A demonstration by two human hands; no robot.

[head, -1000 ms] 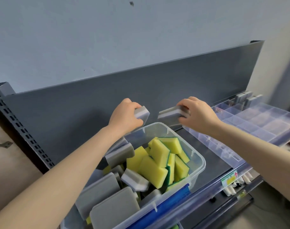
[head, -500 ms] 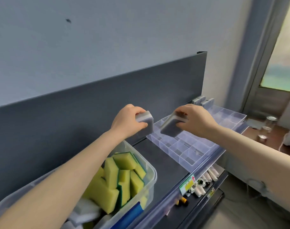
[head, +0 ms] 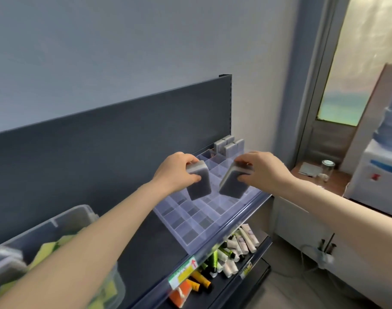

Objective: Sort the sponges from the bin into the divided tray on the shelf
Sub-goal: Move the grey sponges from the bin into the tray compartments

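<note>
My left hand grips a grey sponge by its top edge, hanging upright over the clear divided tray on the shelf. My right hand holds a second grey sponge, tilted, just to the right of the first. Several grey sponges stand in the tray's far compartments. The clear bin at the lower left holds yellow-green and grey sponges, partly hidden by my left forearm.
A dark back panel rises behind the shelf. Tubes lie on the lower shelf under the tray. To the right stand a water dispenser and a glass jar on a wooden surface.
Both hands have carried their grey sponges from above the bin rightward to over the divided tray. The view has swung right, so the bin now sits at the lower left.
</note>
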